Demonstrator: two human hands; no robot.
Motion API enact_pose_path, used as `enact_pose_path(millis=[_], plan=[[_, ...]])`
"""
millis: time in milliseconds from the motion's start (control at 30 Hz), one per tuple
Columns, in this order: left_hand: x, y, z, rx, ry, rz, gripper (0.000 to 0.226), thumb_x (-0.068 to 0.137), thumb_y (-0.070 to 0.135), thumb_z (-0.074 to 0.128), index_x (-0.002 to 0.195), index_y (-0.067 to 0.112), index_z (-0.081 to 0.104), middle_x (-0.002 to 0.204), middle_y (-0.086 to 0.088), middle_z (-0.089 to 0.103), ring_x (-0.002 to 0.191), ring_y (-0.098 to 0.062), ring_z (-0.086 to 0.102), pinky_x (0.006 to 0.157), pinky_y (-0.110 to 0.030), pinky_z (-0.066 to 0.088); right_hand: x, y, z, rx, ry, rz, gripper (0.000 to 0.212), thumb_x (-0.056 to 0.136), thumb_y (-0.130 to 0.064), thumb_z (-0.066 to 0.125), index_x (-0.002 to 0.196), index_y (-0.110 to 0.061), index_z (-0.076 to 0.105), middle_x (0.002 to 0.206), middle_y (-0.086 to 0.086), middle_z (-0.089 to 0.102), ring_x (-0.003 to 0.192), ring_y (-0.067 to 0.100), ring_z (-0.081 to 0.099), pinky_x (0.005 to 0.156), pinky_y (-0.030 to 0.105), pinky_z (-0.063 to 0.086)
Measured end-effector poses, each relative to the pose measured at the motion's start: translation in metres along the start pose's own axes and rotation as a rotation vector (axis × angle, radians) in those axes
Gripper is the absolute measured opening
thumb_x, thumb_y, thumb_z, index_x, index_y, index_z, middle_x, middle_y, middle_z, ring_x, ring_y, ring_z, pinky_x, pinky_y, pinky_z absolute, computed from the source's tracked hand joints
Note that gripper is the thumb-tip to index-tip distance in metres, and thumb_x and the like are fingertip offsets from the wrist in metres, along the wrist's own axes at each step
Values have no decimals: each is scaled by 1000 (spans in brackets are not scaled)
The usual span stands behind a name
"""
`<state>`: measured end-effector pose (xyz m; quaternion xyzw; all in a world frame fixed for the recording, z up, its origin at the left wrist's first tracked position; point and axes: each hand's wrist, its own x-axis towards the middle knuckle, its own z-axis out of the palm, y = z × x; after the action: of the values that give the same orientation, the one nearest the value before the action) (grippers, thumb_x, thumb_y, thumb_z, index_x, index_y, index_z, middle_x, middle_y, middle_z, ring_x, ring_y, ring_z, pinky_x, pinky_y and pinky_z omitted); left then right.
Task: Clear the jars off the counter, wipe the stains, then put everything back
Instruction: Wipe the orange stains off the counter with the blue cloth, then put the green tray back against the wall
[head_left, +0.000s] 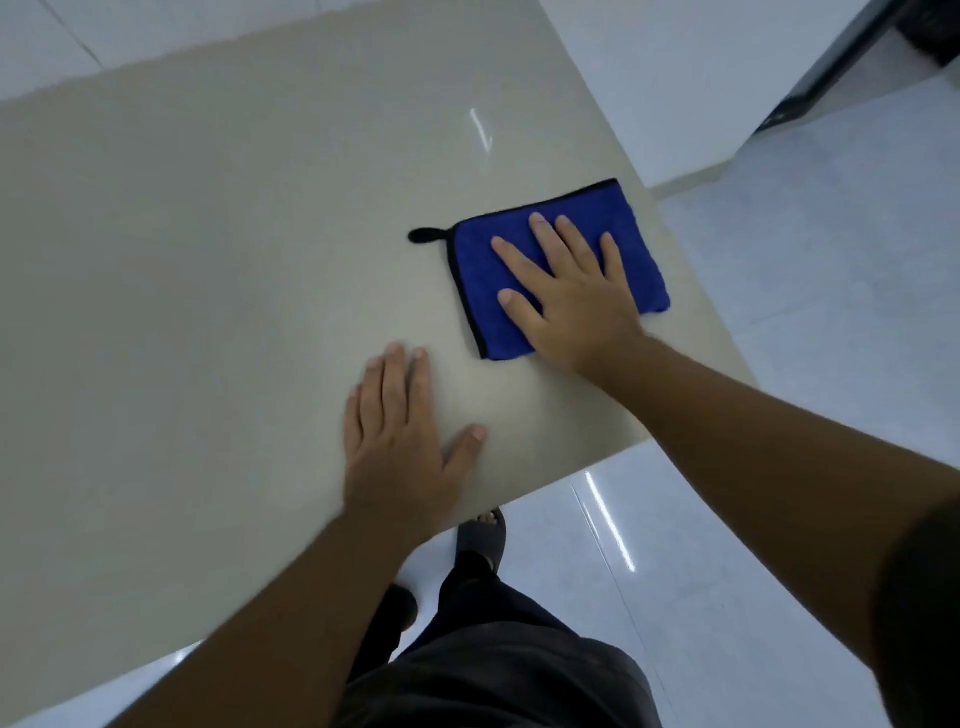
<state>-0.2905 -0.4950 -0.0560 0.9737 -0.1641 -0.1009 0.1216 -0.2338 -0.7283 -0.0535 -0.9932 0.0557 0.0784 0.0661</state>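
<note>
Below, blue cloth (480, 296) flat under right hand (569, 293) on counter (208, 234).

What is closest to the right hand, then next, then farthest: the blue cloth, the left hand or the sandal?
1. The blue cloth: right under the right hand, which presses flat on it.
2. The left hand: flat on the counter, to the left and nearer the person.
3. The sandal: down on the floor, below the counter's edge.
</note>
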Motion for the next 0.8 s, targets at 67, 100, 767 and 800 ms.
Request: enact_pose_path(millis=[67,100,767,800], plan=[[0,-1,2,5,-5,-3,89,89,68,31,158,16,10,166,-7,7,152,-25,2,121,-42,0,-24,4,5,4,4,-10,61,100,-62,16,158,-46,9,171,-2,8,157,23,3,124,55,0],[0,-1,2,5,-7,-2,89,88,68,31,158,16,9,166,-7,6,151,-25,1,121,-42,0,-41,9,7,2,7,-13,60,101,-61,17,158,-46,9,171,-2,9,157,23,4,124,55,2],[-23,-159,-122,-386,77,-370,68,95,51,43,154,23,25,165,7,14,150,-14,8,121,-36,10,-29,-203,-62,223,-116,-397,54,97,-51,47,149,-39,42,163,-8,29,151,16,20,124,39,4],[-32,-182,-136,-416,102,-424,68,95,52,44,154,23,27,164,8,15,150,-13,9,121,-38,13,-25,-231,-67,241,-127,-442,54,96,-52,48,149,-39,43,163,-8,30,151,16,21,124,39,6]])
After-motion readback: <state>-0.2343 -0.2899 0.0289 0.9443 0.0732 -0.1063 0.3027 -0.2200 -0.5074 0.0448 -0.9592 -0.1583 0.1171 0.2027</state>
